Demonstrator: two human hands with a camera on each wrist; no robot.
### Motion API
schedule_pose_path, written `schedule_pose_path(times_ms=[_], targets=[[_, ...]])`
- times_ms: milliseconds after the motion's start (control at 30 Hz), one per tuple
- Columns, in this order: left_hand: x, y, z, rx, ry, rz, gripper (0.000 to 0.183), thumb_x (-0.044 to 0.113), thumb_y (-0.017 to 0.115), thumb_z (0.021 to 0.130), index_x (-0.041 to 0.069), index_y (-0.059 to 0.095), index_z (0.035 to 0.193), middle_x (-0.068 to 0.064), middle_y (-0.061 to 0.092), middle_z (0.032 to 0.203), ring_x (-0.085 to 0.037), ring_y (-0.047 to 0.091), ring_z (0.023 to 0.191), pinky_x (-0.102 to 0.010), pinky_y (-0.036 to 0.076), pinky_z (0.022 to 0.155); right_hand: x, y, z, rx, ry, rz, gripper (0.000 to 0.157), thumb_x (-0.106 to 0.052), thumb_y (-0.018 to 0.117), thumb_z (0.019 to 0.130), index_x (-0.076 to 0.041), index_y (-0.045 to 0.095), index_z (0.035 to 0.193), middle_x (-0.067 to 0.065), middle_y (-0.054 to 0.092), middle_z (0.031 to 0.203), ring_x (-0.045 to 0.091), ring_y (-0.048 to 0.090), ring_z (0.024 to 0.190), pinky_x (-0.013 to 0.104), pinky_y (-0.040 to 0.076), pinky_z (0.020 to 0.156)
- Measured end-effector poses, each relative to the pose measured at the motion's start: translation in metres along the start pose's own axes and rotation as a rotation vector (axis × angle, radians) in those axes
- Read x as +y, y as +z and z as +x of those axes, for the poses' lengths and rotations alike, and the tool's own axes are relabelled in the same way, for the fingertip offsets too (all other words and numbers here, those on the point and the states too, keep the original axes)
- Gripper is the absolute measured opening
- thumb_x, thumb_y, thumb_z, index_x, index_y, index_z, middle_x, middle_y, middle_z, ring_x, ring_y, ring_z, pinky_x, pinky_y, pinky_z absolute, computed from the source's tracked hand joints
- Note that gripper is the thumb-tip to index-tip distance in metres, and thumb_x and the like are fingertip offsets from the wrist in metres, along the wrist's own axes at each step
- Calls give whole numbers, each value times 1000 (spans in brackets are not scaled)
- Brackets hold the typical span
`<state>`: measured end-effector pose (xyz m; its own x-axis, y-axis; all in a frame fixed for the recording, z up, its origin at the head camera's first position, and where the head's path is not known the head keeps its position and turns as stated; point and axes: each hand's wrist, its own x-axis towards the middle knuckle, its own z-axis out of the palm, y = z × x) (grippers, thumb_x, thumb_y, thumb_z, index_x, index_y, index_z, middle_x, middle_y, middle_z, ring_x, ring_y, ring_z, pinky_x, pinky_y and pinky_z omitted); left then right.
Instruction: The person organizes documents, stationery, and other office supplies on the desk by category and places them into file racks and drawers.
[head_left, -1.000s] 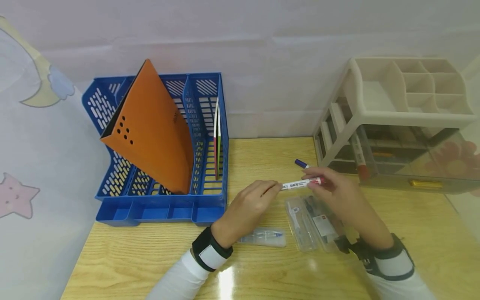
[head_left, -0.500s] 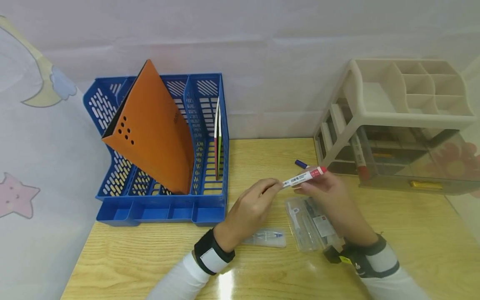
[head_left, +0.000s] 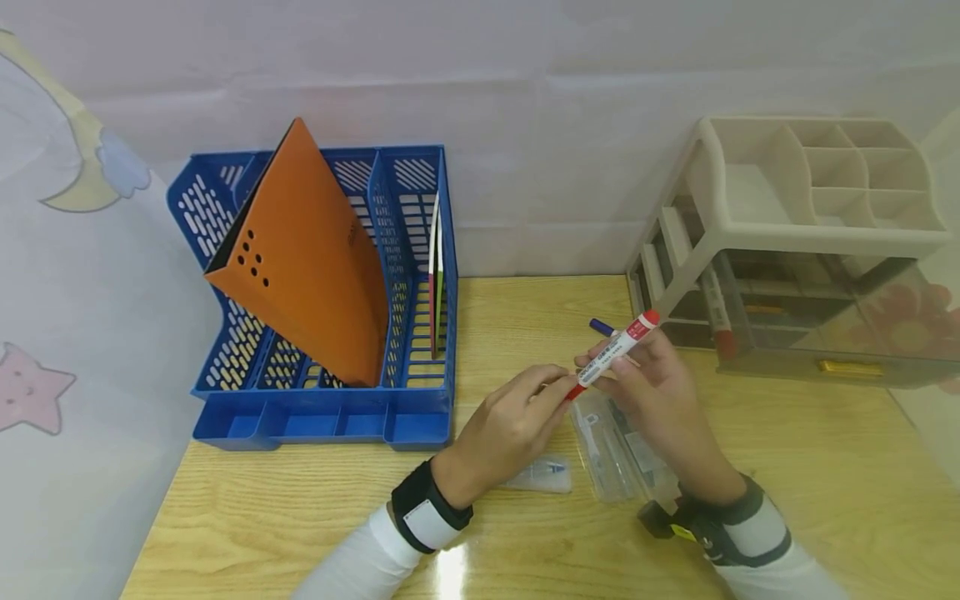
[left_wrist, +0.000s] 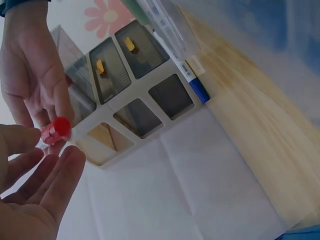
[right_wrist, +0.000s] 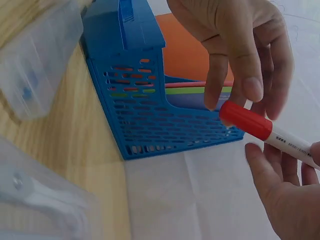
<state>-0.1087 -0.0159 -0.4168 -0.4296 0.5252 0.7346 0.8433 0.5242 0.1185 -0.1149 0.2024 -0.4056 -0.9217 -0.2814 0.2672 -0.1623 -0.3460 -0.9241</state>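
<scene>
My right hand (head_left: 663, 392) holds a white whiteboard marker (head_left: 611, 354) with red ends, thumb laid along its barrel. The marker slants, its upper end to the right. My left hand (head_left: 517, 417) is at the lower end, fingertips right beside the red cap (right_wrist: 247, 120). In the right wrist view the left fingers hang loosely bent around that cap, thumb apart from the index finger. Under the hands lie clear plastic cases (head_left: 600, 454), one with a white toothbrush-like item. A smaller clear case (head_left: 551, 475) with a blue-tipped item lies partly behind the left hand.
A blue file rack (head_left: 416, 400) with an orange folder (head_left: 315, 275) and thin booklets (head_left: 435, 283) stands left. At right is a cream drawer organizer (head_left: 757, 225); its pulled-out clear drawer (head_left: 810, 358) contains a red-capped marker (head_left: 716, 308). A blue-capped marker (head_left: 601, 327) lies behind the hands.
The marker has tilted more steeply, its right end rising. My right hand has come around its barrel, while the left fingers have loosened from the lower end and stay close to it.
</scene>
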Motion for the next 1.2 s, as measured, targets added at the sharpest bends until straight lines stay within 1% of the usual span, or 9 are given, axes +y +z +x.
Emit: schedule_pose_path(times_ms=[300, 433, 600, 733, 833, 967, 1000, 1067, 1200], targets=[[-4, -11, -4, -40, -8, -2, 27, 9, 71, 93, 0, 72, 119, -16, 71, 124, -22, 73, 111, -26, 58, 97, -22, 8, -11, 104, -43, -191, 27, 9, 50, 103, -7, 54, 124, 4, 72, 116, 15, 74, 105, 32, 61, 92], [-9, -18, -6, -46, -16, 22, 29, 9, 68, 94, 0, 72, 121, -17, 70, 128, -25, 72, 114, -30, 58, 99, -30, 9, -14, 121, -69, -252, 28, 13, 53, 100, 2, 55, 125, 7, 74, 111, 17, 75, 100, 30, 62, 88], [-14, -24, -9, -101, 10, 63, 31, 12, 65, 96, 1, 70, 125, -19, 67, 134, -28, 69, 121, -34, 56, 103, -40, 1, -19, 124, -115, -269, 34, 19, 52, 97, 7, 55, 129, 10, 74, 110, 19, 75, 97, 29, 63, 84], [-19, -28, -14, -152, 44, 103, 37, 16, 67, 96, 1, 68, 130, -20, 64, 140, -32, 63, 130, -39, 52, 110, -50, -4, -24, 173, -134, -283, 37, 22, 52, 95, 9, 57, 129, 10, 76, 109, 18, 76, 95, 26, 63, 77], [-21, -31, -19, -180, 71, 136, 42, 19, 69, 95, 1, 66, 133, -21, 62, 142, -36, 57, 137, -43, 47, 115, -61, -6, -27, 206, -161, -298, 37, 24, 53, 93, 12, 58, 127, 10, 77, 106, 17, 75, 87, 22, 60, 63], [-23, -34, -26, -208, 88, 163, 46, 21, 72, 92, 2, 66, 133, -22, 60, 144, -39, 50, 142, -47, 45, 117, -78, -10, -30, 202, -234, -262, 37, 28, 51, 91, 21, 55, 126, 15, 76, 107, 20, 74, 86, 22, 61, 67], [-23, -35, -27, -215, 86, 165, 46, 21, 73, 92, 3, 66, 133, -22, 59, 145, -39, 49, 143, -48, 45, 116, -82, -12, -31, 198, -255, -238, 37, 30, 51, 89, 24, 53, 126, 18, 76, 107, 21, 75, 88, 24, 62, 73], [-23, -36, -30, -240, 80, 168, 49, 23, 75, 91, 4, 65, 135, -22, 57, 148, -39, 47, 145, -49, 45, 116, -92, -14, -33, 222, -261, -252, 37, 29, 53, 89, 25, 53, 126, 18, 76, 109, 22, 75, 94, 25, 62, 82], [-23, -37, -37, -328, 68, 189, 59, 31, 76, 92, 8, 60, 143, -22, 47, 156, -41, 40, 149, -53, 44, 116, -109, -23, -38, 295, -230, -308, 38, 26, 56, 90, 24, 55, 128, 17, 78, 107, 21, 77, 94, 23, 61, 84]])
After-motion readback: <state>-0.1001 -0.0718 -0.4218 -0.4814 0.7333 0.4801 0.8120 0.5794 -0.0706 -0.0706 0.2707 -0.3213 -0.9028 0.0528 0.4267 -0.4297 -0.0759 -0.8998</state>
